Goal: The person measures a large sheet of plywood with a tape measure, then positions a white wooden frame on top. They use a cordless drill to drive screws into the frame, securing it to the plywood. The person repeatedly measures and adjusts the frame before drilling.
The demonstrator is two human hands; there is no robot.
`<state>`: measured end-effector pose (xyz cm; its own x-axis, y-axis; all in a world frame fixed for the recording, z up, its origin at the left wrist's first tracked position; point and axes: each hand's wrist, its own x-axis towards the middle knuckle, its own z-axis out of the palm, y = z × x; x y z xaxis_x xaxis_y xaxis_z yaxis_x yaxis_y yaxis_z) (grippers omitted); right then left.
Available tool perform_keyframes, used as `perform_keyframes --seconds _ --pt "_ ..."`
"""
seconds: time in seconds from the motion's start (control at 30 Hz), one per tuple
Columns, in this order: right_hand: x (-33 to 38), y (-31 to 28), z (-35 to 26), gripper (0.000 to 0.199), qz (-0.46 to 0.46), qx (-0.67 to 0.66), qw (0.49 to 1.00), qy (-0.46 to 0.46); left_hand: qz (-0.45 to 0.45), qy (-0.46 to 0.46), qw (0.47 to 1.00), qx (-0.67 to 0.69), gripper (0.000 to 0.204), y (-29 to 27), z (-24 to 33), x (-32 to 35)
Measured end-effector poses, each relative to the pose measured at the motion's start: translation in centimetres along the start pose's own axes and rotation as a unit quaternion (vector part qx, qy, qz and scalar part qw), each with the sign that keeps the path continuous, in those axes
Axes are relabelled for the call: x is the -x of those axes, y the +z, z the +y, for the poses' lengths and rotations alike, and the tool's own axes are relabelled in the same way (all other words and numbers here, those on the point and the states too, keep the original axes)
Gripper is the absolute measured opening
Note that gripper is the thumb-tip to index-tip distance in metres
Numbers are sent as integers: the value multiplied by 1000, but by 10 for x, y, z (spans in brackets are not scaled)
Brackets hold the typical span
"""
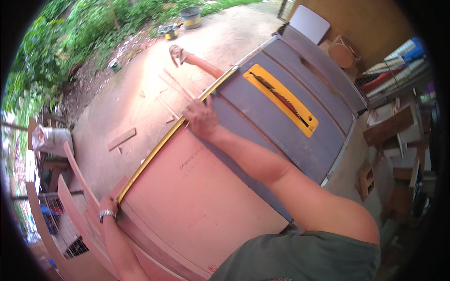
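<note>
A yellow tape measure blade (154,151) stretches along the far edge of a pale reddish wood panel (201,187). At the panel's left corner, my left hand (108,204) pinches the end of the blade. My right hand (202,117) rests on the edge farther right, its fingers bent over the blade. A thin orange tip, like a pencil's, shows beneath those fingers; most of it is hidden. Past the right hand the blade runs on along the edge of a grey table saw (290,154), beside which the panel lies.
The saw blade (286,103) sticks up through a yellow insert plate (258,75). Curved wood strips (77,210) stand at left. Offcuts (122,139) lie on the concrete floor, with a bucket (190,18) farther back. Wood pieces (389,126) are piled at right.
</note>
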<state>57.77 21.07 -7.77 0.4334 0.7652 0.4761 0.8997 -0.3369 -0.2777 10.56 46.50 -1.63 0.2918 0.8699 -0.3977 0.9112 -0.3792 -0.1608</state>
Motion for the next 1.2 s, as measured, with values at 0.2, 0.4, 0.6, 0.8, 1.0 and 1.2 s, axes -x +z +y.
perform_keyframes --seconds 0.2,0.4,0.6,0.8,1.0,1.2 --pt "2 -9 -5 18 -44 -59 996 49 27 -29 999 14 17 -5 8 15" --pt "-1 -18 -2 17 -79 -76 992 67 28 -19 999 -19 16 -12 13 19" --pt "-4 -19 -1 20 -62 -104 985 124 37 -32 999 11 14 -16 22 25" --pt "-10 -20 -2 15 -83 -88 979 162 23 -36 999 -21 16 -20 27 21" --pt "-16 -20 -3 16 -96 -71 976 181 33 -45 997 -59 16 -31 49 36" --pt "-16 -20 -2 16 -115 -84 972 187 29 -73 990 -115 18 -44 77 48"
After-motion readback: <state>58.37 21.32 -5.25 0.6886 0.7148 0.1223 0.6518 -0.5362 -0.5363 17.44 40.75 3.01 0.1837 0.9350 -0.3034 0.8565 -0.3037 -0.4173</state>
